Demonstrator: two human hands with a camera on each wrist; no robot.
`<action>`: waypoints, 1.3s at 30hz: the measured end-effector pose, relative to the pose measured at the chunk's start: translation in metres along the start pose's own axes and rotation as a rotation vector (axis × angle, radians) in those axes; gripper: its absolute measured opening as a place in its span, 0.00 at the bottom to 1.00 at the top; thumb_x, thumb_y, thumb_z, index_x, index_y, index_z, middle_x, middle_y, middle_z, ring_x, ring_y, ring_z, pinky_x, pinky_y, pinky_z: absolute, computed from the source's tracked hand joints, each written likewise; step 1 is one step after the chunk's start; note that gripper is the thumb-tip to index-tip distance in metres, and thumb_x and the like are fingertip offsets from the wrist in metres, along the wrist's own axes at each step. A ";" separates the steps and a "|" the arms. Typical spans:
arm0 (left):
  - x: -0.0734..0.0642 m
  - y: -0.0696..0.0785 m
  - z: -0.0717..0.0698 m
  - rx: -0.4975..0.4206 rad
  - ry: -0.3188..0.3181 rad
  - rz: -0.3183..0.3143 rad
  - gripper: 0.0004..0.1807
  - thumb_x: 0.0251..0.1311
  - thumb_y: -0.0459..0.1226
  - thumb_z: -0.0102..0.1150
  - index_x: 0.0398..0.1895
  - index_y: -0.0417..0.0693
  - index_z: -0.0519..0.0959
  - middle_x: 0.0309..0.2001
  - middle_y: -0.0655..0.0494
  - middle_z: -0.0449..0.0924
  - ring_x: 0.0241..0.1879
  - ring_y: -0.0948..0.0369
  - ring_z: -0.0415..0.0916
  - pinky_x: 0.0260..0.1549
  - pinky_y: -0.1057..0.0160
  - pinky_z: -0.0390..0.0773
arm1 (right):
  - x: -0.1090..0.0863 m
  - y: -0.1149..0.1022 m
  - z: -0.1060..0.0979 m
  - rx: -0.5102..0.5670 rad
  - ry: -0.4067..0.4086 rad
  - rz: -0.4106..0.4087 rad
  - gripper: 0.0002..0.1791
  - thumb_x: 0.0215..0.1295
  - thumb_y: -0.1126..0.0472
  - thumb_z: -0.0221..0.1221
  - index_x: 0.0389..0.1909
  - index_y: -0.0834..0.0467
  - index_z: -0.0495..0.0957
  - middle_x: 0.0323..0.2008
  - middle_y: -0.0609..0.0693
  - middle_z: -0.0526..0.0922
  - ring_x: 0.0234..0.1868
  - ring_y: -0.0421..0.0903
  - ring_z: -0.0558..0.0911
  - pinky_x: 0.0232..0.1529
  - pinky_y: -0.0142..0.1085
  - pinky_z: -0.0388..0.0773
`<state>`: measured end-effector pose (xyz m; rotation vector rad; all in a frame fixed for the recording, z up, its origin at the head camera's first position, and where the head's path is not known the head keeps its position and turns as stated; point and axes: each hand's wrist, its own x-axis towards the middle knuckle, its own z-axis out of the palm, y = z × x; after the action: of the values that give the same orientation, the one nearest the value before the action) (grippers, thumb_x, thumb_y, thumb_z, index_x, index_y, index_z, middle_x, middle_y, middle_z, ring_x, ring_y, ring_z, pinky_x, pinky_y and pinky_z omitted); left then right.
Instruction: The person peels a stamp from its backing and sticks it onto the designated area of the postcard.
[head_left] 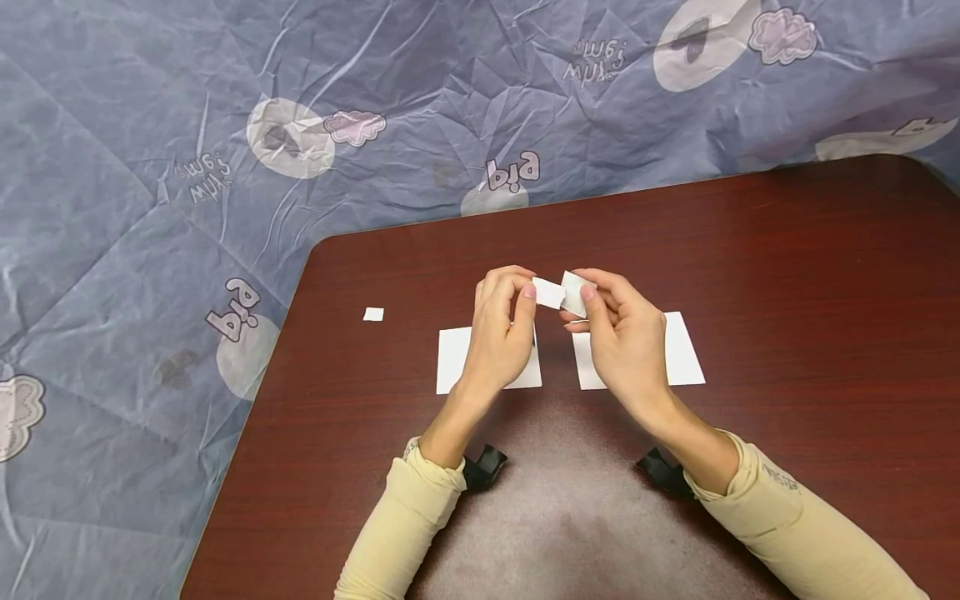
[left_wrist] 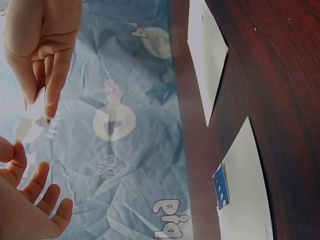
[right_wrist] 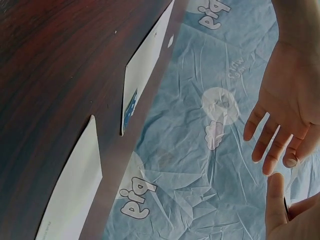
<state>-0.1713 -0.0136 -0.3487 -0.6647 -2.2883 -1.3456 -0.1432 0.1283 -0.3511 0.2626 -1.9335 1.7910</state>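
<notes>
Small white paper rectangle (head_left: 547, 294), pinched by the left hand (head_left: 498, 337), points lengthwise toward the right hand (head_left: 627, 337), pinching an off-white paper piece (head_left: 573, 294).

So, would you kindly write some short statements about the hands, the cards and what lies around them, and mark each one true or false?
1. The left hand pinches a white piece. True.
2. Two cards, a left card and a right card, lie on the table. True.
3. The right hand rests flat on the table. False: the right hand pinches another piece.
4. The scrap lies to the right of both cards. False: the scrap lies to the left of both.
5. A blue patch shows on the left card. True.
6. Both sleeves are black. False: the sleeves are pale yellow.
</notes>
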 end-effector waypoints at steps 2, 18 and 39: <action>0.001 -0.001 -0.001 0.001 0.003 -0.002 0.13 0.68 0.35 0.42 0.29 0.38 0.74 0.48 0.48 0.74 0.51 0.52 0.66 0.48 0.59 0.64 | 0.000 0.000 0.000 0.002 -0.002 0.001 0.12 0.69 0.72 0.51 0.51 0.71 0.75 0.37 0.64 0.83 0.26 0.36 0.83 0.29 0.33 0.80; 0.012 -0.023 -0.020 -0.113 0.031 -0.138 0.10 0.69 0.34 0.47 0.36 0.35 0.77 0.41 0.48 0.76 0.39 0.57 0.72 0.41 0.61 0.71 | -0.001 0.003 0.002 -0.030 -0.018 0.003 0.12 0.69 0.72 0.51 0.51 0.70 0.75 0.36 0.63 0.83 0.26 0.39 0.84 0.30 0.33 0.80; 0.022 -0.079 -0.094 -0.282 0.264 -0.371 0.06 0.66 0.28 0.53 0.41 0.30 0.74 0.40 0.28 0.77 0.38 0.50 0.76 0.44 0.60 0.74 | -0.001 0.004 0.001 -0.023 -0.022 -0.011 0.12 0.69 0.72 0.51 0.51 0.70 0.76 0.36 0.64 0.83 0.27 0.36 0.84 0.31 0.33 0.80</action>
<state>-0.2258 -0.1256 -0.3486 -0.1258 -2.0924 -1.8275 -0.1449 0.1282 -0.3553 0.2851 -1.9629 1.7645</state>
